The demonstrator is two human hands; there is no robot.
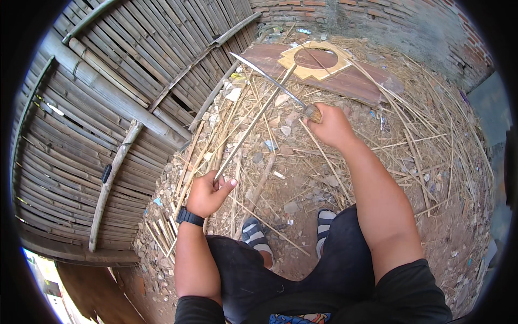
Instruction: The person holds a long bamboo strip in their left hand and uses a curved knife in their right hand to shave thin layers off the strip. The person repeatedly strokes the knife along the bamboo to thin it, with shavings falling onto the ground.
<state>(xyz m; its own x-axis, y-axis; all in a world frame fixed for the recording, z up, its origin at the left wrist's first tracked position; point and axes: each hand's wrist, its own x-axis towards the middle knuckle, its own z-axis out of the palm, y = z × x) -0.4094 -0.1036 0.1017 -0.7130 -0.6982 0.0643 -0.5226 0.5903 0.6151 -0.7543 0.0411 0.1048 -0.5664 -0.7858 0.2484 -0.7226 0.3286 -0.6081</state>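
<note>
A woven bamboo wall (108,102), ribbed with flat grey slats and round poles, stands to the left of the bamboo strip (253,121) that the person works on. Beyond the strip's far end lies a rusty brown metal sheet (356,81) bearing a pale wooden frame (318,62) with a round hole; nothing sits in it. Dry straw-coloured splinters and stones (280,156) litter the dirt beneath the strip. The left hand (208,194), a black watch (190,217) at its wrist, pinches the strip's near end with closed fingers. The right hand (332,127) is clenched on the wooden handle of a long thin knife (270,80), whose blade crosses the strip near its middle.
</note>
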